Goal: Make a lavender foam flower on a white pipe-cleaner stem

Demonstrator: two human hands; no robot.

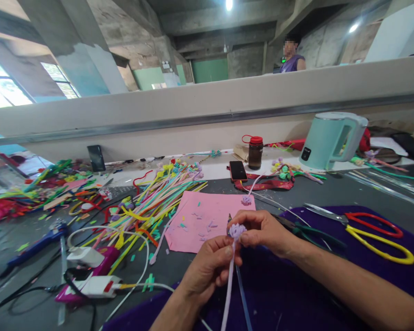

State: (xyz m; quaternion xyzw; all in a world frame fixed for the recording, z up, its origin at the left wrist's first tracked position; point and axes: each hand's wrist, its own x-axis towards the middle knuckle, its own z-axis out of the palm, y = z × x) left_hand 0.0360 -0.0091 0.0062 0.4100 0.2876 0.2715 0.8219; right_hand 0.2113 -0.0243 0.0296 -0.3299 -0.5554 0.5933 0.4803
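My left hand (210, 262) pinches the lilac fuzzy stem of a pipe-cleaner flower (238, 231) just below its curled head. My right hand (264, 232) has its thumb and fingers closed on the side of that head. The long stem hangs toward me, and a thin bluish strip (243, 299) runs down beside it; which hand holds the strip, I cannot tell. Behind my hands lies a pink sheet (182, 230) with small lilac clippings. A second lilac flower (246, 200) rests on its far right corner. Dark-green-handled pliers (319, 234) lie beyond my right wrist.
Scissors (352, 220) with red and yellow handles lie at right. A bundle of coloured pipe cleaners (158, 197), a blue glue gun (37, 246) and a magenta power strip (103, 262) with cables fill the left. Farther back are a phone (238, 171), a bottle (255, 154) and a kettle (327, 140).
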